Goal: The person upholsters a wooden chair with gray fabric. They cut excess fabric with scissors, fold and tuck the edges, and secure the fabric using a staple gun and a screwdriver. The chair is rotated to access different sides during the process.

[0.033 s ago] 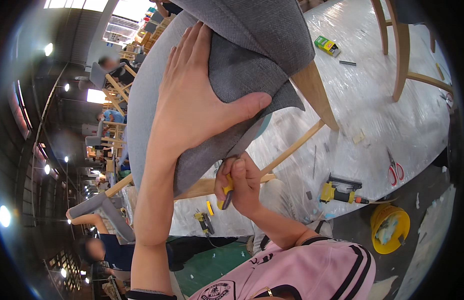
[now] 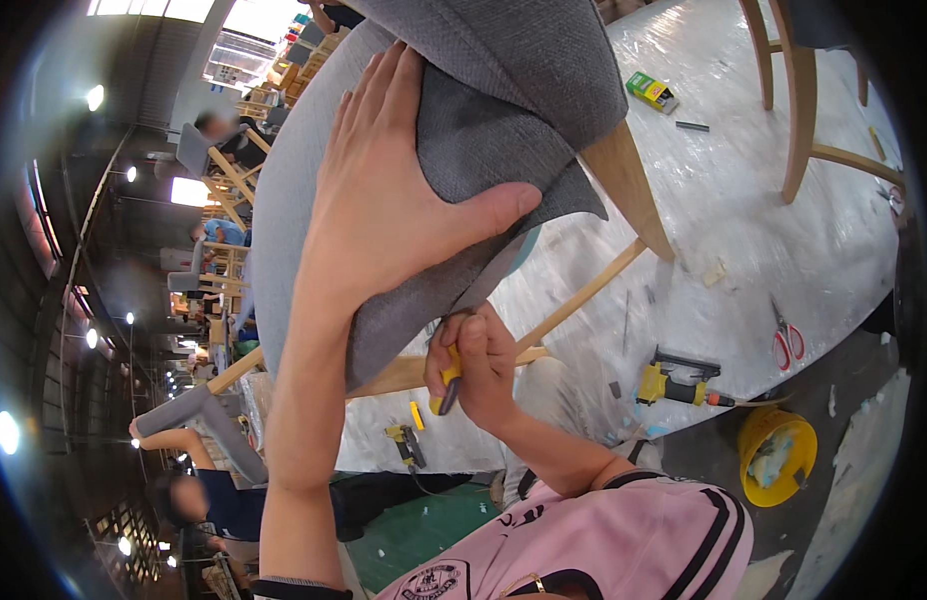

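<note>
Nothing clearly differs from the earlier frame: both hands keep their pose on the grey upholstered chair (image 2: 494,125), which sits on the film-covered bench (image 2: 794,245). The left hand (image 2: 379,215) lies flat against the fabric, thumb spread, gripping nothing; the right hand (image 2: 486,365) is clenched around a yellow-and-black handle (image 2: 448,385), its far end hidden. Along the bench's near edge lie a yellow air tool (image 2: 679,382) and red-handled scissors (image 2: 787,345); a yellow bucket (image 2: 751,440) stands beyond that edge. Open film stretches between the scissors and a green box (image 2: 652,92).
</note>
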The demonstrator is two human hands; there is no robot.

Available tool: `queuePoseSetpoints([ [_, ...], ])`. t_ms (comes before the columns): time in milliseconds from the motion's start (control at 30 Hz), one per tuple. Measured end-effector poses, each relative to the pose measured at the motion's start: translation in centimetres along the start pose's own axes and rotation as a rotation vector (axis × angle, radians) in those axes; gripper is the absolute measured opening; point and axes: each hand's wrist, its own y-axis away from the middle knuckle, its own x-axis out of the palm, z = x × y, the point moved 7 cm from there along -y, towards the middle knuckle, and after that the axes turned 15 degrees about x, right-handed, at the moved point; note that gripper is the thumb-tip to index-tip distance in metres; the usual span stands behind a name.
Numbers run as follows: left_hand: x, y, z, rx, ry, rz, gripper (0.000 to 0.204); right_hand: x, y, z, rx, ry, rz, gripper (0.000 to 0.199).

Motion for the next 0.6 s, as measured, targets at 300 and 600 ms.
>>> queuePoseSetpoints([
  [300,0.0,-0.6,0.8,0.067,-0.026,-0.004,0.119,-16.2,7.9,-5.8,0.404,0.176,-0.334,0.037],
  [600,-1.9,-1.0,-2.2,-0.084,-0.054,0.144,0.122,4.8,1.9,27.5,-0.935,0.402,0.666,0.048],
])
